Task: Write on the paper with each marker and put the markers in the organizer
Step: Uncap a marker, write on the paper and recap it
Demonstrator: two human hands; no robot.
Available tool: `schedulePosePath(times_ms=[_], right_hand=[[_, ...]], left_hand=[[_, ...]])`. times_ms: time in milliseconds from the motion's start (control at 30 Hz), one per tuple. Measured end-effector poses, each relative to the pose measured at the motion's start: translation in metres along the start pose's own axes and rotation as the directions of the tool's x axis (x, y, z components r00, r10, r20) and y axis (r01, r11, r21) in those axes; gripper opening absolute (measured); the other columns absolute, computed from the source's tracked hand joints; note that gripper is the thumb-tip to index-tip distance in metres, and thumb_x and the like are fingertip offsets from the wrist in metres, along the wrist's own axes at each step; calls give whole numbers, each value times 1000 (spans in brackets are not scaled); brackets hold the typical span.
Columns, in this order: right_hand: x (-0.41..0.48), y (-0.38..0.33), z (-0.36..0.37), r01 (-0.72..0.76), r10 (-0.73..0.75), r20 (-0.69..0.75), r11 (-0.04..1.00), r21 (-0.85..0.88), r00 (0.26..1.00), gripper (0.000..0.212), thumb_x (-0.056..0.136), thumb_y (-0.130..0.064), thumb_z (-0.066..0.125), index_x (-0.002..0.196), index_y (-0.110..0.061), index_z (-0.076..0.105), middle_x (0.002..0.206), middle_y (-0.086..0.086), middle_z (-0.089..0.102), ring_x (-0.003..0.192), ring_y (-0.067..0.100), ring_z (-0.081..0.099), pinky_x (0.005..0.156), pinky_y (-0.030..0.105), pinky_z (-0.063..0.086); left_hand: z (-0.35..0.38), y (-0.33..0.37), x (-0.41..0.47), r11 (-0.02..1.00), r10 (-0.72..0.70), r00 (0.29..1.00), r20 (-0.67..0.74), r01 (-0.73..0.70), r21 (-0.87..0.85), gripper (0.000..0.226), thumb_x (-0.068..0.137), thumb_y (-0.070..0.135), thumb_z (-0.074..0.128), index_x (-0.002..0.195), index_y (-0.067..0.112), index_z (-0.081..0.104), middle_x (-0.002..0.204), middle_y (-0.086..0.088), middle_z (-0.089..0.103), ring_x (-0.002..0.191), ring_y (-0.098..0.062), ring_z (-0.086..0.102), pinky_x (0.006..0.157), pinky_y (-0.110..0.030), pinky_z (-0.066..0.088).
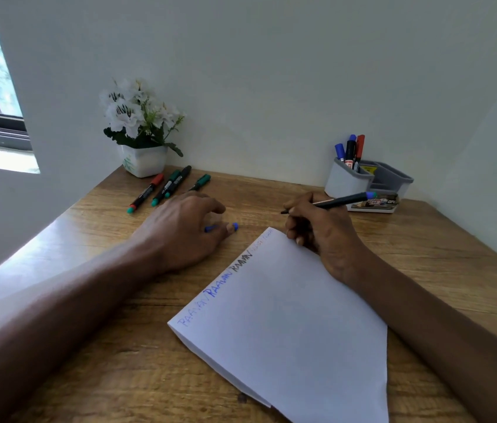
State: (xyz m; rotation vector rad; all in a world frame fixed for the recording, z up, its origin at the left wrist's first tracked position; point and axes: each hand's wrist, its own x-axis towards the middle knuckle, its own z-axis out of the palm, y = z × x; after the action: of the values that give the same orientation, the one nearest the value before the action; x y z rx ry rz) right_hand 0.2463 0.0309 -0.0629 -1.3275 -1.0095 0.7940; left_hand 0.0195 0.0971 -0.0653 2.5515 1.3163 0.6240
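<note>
A white paper lies tilted on the wooden desk, with blue and black words along its top edge. My right hand holds a thin black marker with a blue end, its uncapped tip just off the paper's far corner. My left hand rests on the desk left of the paper, fingers closed around a blue cap. Several capped markers lie at the back left. The grey organizer at the back right holds several markers upright.
A white pot of white flowers stands at the back left corner against the wall. A window is at the far left. A small printed box sits in front of the organizer.
</note>
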Motion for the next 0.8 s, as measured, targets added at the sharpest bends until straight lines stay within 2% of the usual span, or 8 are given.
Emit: schedulePosePath(times_ms=[100, 200, 267, 333, 467, 533, 600, 800], right_hand=[[-2, -1, 1, 33, -32, 51, 999, -11, 998, 15, 93, 1, 57, 97, 1, 71, 68, 13, 66, 61, 22, 61, 49, 26, 44], [-7, -3, 1, 88, -87, 96, 996, -8, 992, 19, 97, -6, 55, 98, -3, 74, 77, 13, 70, 71, 23, 63, 54, 27, 45], [-9, -6, 0, 137, -137, 122, 991, 5, 983, 24, 101, -13, 53, 100, -6, 76, 84, 14, 74, 78, 23, 65, 59, 28, 47], [-11, -11, -2, 145, -155, 167, 987, 70, 974, 31, 102, -18, 48, 102, -10, 78, 91, 15, 76, 81, 23, 66, 62, 28, 49], [-17, -20, -4, 35, -112, 308, 969, 243, 945, 33, 95, -21, 46, 104, -11, 76, 89, 12, 75, 78, 18, 68, 65, 27, 51], [-19, -20, -2, 26, -112, 340, 968, 250, 934, 28, 89, -21, 49, 102, -10, 72, 84, 11, 75, 75, 18, 69, 61, 26, 52], [-20, -19, 0, 16, -101, 348, 971, 240, 932, 26, 83, -23, 52, 96, -9, 69, 83, 12, 76, 74, 19, 70, 59, 26, 52], [-23, -12, 2, 2, -70, 384, 985, 175, 921, 17, 83, -23, 56, 91, -13, 67, 88, 14, 77, 79, 19, 71, 65, 30, 50]], left_hand=[[-1, 1, -1, 1000, -10, 999, -48, 11, 12, 32, 88, 53, 68, 114, 36, 71, 121, 7, 65, 113, -14, 57, 85, -30, 44], [-2, 2, -2, 1000, -20, 996, -87, 18, -22, 21, 87, 48, 72, 104, 36, 73, 100, 13, 65, 98, -10, 59, 75, -30, 44], [-3, 2, -2, 991, -23, 990, -137, 5, -130, 12, 87, 41, 75, 98, 37, 73, 90, 20, 65, 90, -4, 61, 70, -24, 45], [-2, 3, -2, 956, -33, 982, -185, -22, -293, 7, 86, 35, 77, 92, 35, 74, 83, 17, 70, 84, -1, 64, 68, -19, 48], [-5, 8, -4, 766, 5, 999, -46, -34, -642, 9, 88, 28, 77, 97, 27, 76, 84, 3, 76, 73, -6, 66, 70, -24, 53], [-7, 6, -4, 695, 37, 999, 13, -16, -719, 14, 87, 29, 76, 101, 27, 75, 91, -3, 77, 76, -14, 67, 77, -38, 55], [-9, 4, -5, 631, 51, 998, 36, -4, -776, 18, 85, 31, 76, 102, 27, 76, 94, -7, 77, 78, -17, 65, 79, -42, 53], [-9, 7, -8, 561, 89, 994, 64, 3, -827, 18, 82, 27, 74, 99, 25, 78, 87, -4, 76, 73, -11, 62, 69, -24, 51]])
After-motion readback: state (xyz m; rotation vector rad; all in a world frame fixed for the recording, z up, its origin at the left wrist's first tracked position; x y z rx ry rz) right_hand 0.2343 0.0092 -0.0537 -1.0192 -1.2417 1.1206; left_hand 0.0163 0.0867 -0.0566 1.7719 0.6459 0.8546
